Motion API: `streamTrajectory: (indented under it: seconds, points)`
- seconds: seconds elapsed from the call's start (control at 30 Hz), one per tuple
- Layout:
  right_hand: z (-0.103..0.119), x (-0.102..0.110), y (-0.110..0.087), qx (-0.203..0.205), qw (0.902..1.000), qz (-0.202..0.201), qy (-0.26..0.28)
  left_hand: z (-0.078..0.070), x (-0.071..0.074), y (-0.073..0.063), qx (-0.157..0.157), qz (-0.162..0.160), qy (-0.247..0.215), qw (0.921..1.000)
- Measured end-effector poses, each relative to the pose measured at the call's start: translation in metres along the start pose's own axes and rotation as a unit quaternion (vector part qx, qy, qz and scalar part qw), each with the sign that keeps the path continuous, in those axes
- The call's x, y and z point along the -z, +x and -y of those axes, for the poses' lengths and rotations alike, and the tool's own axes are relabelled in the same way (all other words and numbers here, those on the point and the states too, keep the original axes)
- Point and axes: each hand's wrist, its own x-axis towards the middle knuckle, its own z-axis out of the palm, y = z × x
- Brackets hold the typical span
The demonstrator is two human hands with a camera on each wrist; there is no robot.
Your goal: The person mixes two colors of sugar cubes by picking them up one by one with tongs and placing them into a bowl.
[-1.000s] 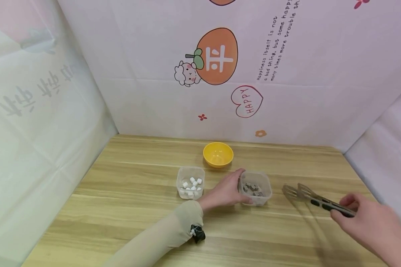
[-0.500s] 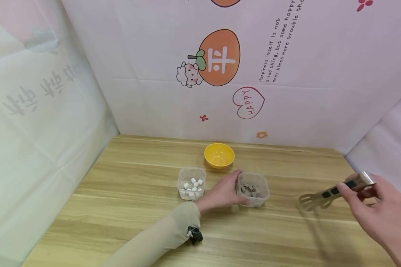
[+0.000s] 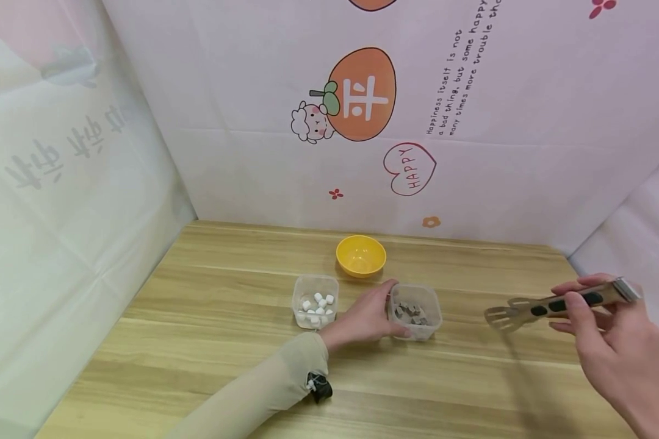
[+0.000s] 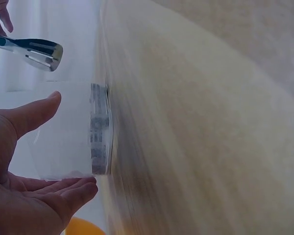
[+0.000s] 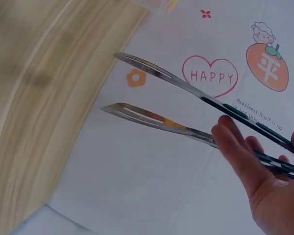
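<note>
In the head view my left hand (image 3: 362,317) grips a clear plastic container (image 3: 428,333) on the table, thumb at its near side and fingers at its far side. Several small grey cubes (image 3: 410,313) lie on its bottom. The left wrist view shows the container's wall (image 4: 63,137) between thumb and fingers. To the right, my right hand (image 3: 617,347) holds metal tongs (image 3: 562,305) with dark grip inserts, above the table. Their slotted tips point left toward the container. In the right wrist view the two arms of the tongs (image 5: 152,70) stand apart with nothing between them.
Left of my left hand stands a second clear container (image 3: 299,289) with several white cubes (image 3: 318,303). A yellow bowl (image 3: 360,256) sits behind the two containers. Printed white sheeting (image 3: 241,171) rises along the back edge of the wooden table (image 3: 198,292), and at both sides.
My right hand has moved right and turned the tongs, so the handle end now stands higher than the tips. The container in my left hand has shifted slightly left.
</note>
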Motion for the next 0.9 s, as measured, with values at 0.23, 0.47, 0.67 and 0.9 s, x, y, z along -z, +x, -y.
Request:
streamTrajectory:
  seconds: [0.23, 0.47, 0.67, 0.9]
  points:
    - [0.007, -0.004, 0.001, -0.035, 0.9991, 0.009, 0.020, 0.001, 0.000, -0.001, -0.002, -0.004, 0.006, 1.0000]
    - [0.011, -0.010, 0.001, -0.052, 0.9978, -0.037, -0.017, 0.002, 0.000, -0.003, -0.001, -0.006, -0.001, 1.0000]
    - [0.007, -0.013, 0.003, -0.044, 0.9987, -0.004, 0.024, 0.002, 0.001, -0.004, 0.005, -0.005, -0.004, 1.0000]
    - [0.003, -0.017, 0.004, -0.006, 0.9976, 0.053, 0.044, 0.001, 0.002, -0.005, 0.007, -0.005, -0.002, 1.0000]
